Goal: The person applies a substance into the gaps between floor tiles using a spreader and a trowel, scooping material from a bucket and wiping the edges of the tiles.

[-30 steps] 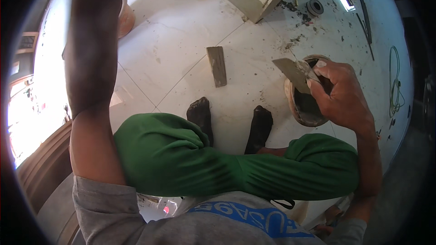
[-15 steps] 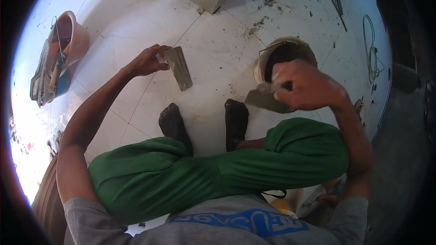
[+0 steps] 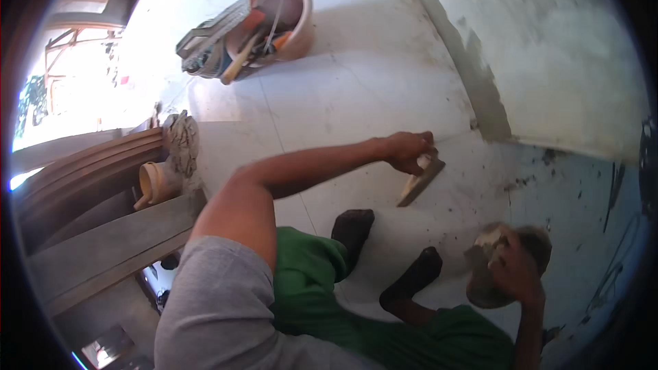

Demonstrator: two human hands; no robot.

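Observation:
My left hand (image 3: 406, 151) is closed on a small rectangular plastering float (image 3: 422, 183), held tilted above the floor. Its face is grey-brown, and a pale part shows under my fingers. At the lower right, my right hand (image 3: 514, 270) grips a trowel (image 3: 476, 257) over a mortar-stained bucket (image 3: 540, 241). A lump of wet-looking mortar (image 3: 491, 238) seems to sit on the trowel's blade, though motion blurs it. My fingers hide the trowel's handle, and the hand covers much of the bucket's mouth.
A pinkish tub (image 3: 305, 20) with tools stands at the far side. On the right rises a wall (image 3: 548, 48) with a grey mortar band along its foot. Brown boards (image 3: 116, 233) and a cream pot (image 3: 157, 183) lie left. Crumbs dot the tiled floor (image 3: 356, 109).
The view has swung left, bringing the tub, boards and wall further into sight. My right hand stays by the bucket with the trowel, which now seems to carry mortar. The float is tilted more edge-on.

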